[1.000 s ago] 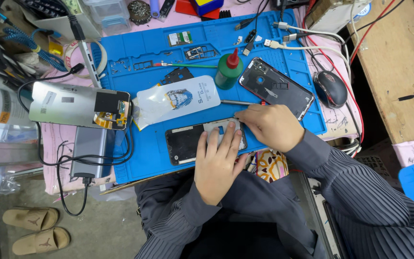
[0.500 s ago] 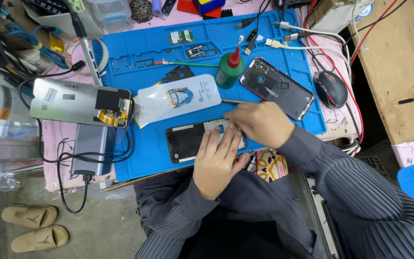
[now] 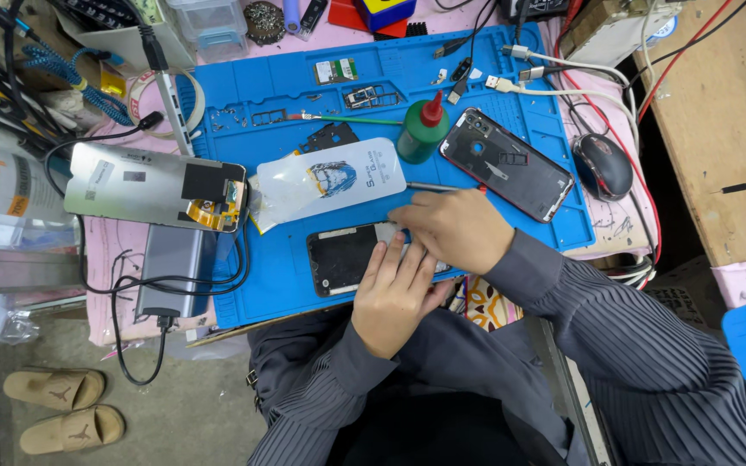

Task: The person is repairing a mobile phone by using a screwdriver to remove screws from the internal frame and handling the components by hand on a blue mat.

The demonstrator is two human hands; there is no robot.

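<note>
Down on the blue work mat [image 3: 511, 65], near its front edge, lies a dark phone [image 3: 347, 256] with its black face up. The left hand [image 3: 395, 289] rests flat on the phone's right end, fingers stretched out and together, pressing rather than gripping. The right hand [image 3: 455, 229] sits just beyond it, knuckles curled over the same end of the phone; whether those fingers pinch anything cannot be told (they are tucked under). Just behind the phone on the mat lies a white rounded package [image 3: 330, 183], long and flat, with a small blue picture at its middle and dark print to one side. Behind the right hand stands a green bottle with a red nozzle [image 3: 423, 131], and to the right of it a phone back cover [image 3: 506, 163], dark with a red rim. Off the mat's left edge lies a silver panel [image 3: 144, 184] with a black square label and an orange flex at its end.
</note>
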